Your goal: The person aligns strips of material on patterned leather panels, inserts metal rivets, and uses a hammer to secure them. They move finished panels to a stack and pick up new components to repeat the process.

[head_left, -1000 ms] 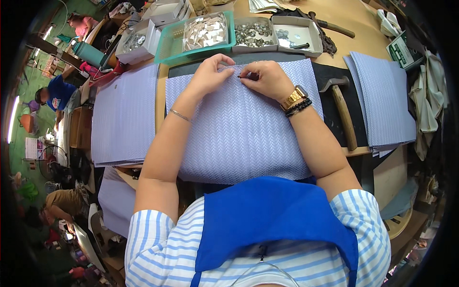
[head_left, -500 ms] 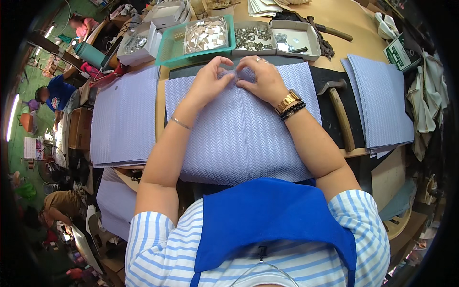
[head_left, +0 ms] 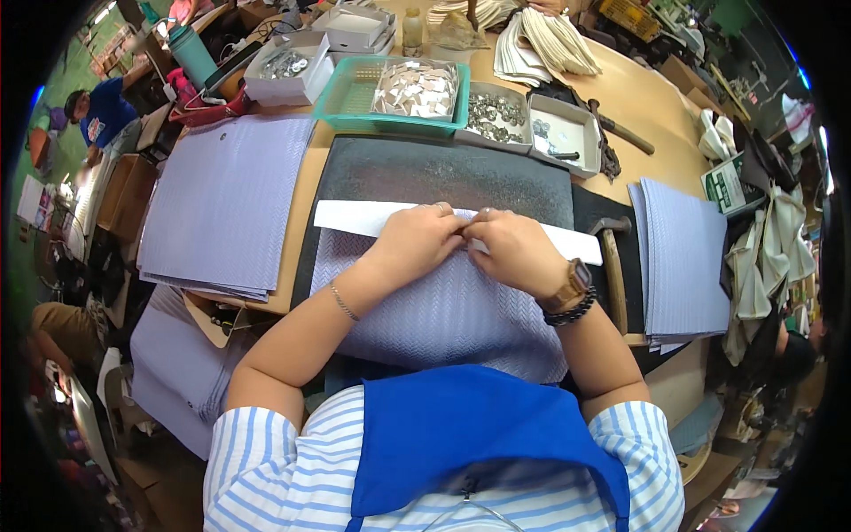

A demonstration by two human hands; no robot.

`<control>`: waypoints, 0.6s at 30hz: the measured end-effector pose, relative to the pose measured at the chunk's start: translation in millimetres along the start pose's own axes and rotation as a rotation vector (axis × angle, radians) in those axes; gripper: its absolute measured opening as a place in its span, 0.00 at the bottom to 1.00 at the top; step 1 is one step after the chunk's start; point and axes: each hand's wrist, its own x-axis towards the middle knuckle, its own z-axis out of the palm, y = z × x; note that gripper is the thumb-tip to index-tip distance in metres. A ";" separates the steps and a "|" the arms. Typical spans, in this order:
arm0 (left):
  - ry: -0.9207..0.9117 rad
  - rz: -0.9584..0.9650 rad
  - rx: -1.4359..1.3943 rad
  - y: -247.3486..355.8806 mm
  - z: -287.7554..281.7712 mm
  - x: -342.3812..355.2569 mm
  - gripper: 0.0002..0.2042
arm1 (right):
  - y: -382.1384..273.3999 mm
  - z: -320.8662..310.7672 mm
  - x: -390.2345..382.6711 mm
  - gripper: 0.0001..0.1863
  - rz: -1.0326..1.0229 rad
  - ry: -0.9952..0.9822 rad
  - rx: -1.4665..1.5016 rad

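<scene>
A lilac patterned sheet (head_left: 443,310) lies on a black mat (head_left: 443,173) in front of me, its far edge folded toward me so a white underside strip (head_left: 355,217) shows. My left hand (head_left: 417,238) and my right hand (head_left: 514,248) meet at the middle of that fold, fingertips pinching the folded edge. A watch and dark bead bracelet sit on my right wrist, a thin chain on my left.
Stacks of lilac sheets lie at left (head_left: 226,204) and right (head_left: 683,262). A hammer (head_left: 612,266) rests right of the mat. Behind the mat stand a green basket (head_left: 355,102) of small pieces and grey trays (head_left: 496,111) of metal parts. Another person (head_left: 97,115) sits far left.
The sheet's far edge has been folded toward me, baring the white strip and the black mat. Both hands came nearer together with it.
</scene>
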 end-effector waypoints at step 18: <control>0.163 -0.002 -0.205 -19.0 18.2 -2.5 0.05 | 105.7 10.6 234.9 0.10 0.211 0.058 -0.327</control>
